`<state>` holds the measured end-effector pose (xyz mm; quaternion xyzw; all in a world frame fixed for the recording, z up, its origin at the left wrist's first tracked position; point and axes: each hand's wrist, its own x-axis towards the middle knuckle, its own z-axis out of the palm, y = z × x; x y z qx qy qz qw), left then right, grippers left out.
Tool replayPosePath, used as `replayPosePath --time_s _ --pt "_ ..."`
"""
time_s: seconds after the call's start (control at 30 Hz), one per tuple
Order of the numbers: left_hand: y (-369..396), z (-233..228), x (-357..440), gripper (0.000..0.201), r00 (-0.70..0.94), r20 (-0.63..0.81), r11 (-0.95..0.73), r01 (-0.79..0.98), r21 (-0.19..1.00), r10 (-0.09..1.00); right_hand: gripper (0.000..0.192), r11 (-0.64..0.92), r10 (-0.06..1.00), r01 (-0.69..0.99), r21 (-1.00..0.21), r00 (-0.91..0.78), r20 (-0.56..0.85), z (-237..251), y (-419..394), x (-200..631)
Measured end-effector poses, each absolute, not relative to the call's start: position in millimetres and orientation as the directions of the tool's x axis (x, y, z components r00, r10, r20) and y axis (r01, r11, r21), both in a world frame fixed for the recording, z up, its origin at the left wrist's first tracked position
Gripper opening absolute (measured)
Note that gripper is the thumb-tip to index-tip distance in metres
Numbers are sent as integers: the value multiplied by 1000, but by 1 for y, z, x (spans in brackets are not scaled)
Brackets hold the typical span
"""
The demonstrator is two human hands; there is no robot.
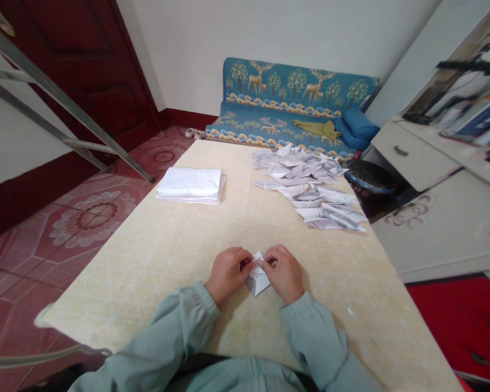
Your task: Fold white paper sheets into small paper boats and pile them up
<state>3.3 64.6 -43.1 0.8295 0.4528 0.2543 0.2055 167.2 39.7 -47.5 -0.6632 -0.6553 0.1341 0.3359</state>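
Both hands meet at the near middle of the counter (179, 261), around a small piece of folded paper (258, 283) with a point toward the near side. The left grip (230, 274) pinches its far left edge between thumb and fingers; the right grip (286, 274) pinches its far right edge the same way, thumb laid over the paper. The fingers nearly meet at its far tip. Grey-green sleeves (179, 321) reach in from the near side.

On the far left of the counter lies a flat stack of white sheets (191, 184), well apart from the hands. On the far right, folded pieces (310, 174) with pointed ends lie heaped and overlapping. A tiny white scrap (350, 311) sits to the right of the right hand. Beyond the far edge stands a blue sofa (265, 117) patterned with deer and trees, a yellow-green cloth (317, 129) on its seat.
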Motion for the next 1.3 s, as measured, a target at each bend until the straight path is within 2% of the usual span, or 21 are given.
replayPosePath --time_s 0.07,0.17,0.4,0.5,0.57,0.7,0.8,0.9,1.0,1.1,1.17,1.3 --pt "64 -45 5 4 427 236 -479 652 588 873 13 48 959 803 -595 129 252 -45 43 168" --pt "61 -48 8 16 349 250 -427 680 596 903 17 6 953 820 -572 169 252 -43 48 169" --pt "56 -47 8 22 297 290 -412 730 546 910 16 37 941 828 -559 159 298 -44 49 165" --pt "57 -46 6 25 284 297 -408 715 567 911 16 47 940 807 -588 163 298 -44 45 163" --pt "59 -46 3 26 291 291 -410 689 597 912 15 79 936 752 -654 169 308 -45 41 164" --pt "62 -49 -3 28 410 205 -426 572 701 889 14 129 946 521 -844 191 263 -50 35 169" --pt "64 -54 -6 33 471 107 -331 425 842 876 14 81 965 363 -928 204 164 -54 33 172" --pt "64 -56 -6 37 421 124 -243 243 939 898 14 20 970 290 -957 225 88 -56 32 171" --pt "62 -54 -5 38 359 179 -231 106 967 916 15 24 962 284 -959 255 99 -57 32 169" --pt "61 -53 -5 26 369 153 -182 45 982 917 15 23 959 278 -960 266 100 -59 32 169" --pt "61 -53 -5 28 362 105 -116 8 993 926 15 23 956 261 -965 277 98 -59 32 169" --pt "63 -53 -5 21 365 4 -18 35 999 931 12 22 956 207 -978 282 81 -58 32 167"
